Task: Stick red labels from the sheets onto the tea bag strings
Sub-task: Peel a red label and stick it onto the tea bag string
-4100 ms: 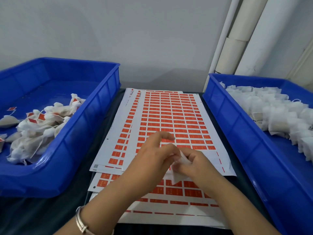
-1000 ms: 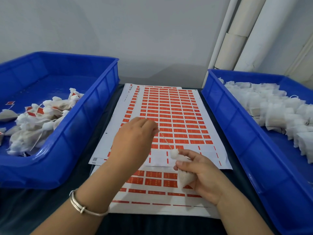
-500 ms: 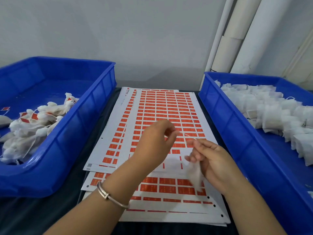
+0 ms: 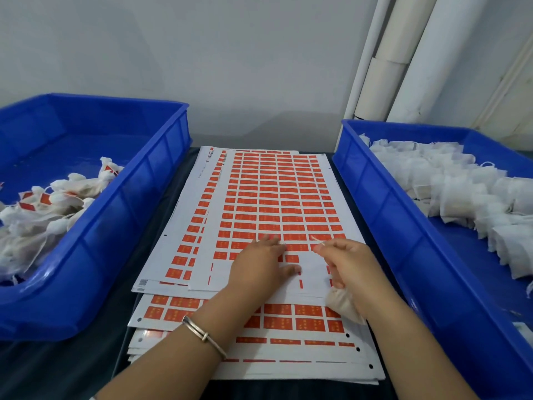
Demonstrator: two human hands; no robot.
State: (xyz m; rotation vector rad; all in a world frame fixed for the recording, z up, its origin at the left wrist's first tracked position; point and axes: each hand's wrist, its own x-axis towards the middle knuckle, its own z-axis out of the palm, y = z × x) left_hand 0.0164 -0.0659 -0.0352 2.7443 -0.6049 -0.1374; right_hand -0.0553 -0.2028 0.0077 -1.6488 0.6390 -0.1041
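We see two bare forearms with no sleeves. On the left wrist we see a thin silver metal bangle [image 4: 205,335] with a small clasp or knot; the right wrist carries nothing.

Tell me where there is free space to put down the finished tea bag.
Left bin: bare floor at its back, behind the labelled bags. Right bin: bare strip in front of the plain bags. The middle is crowded: label sheets and both hands fill it.
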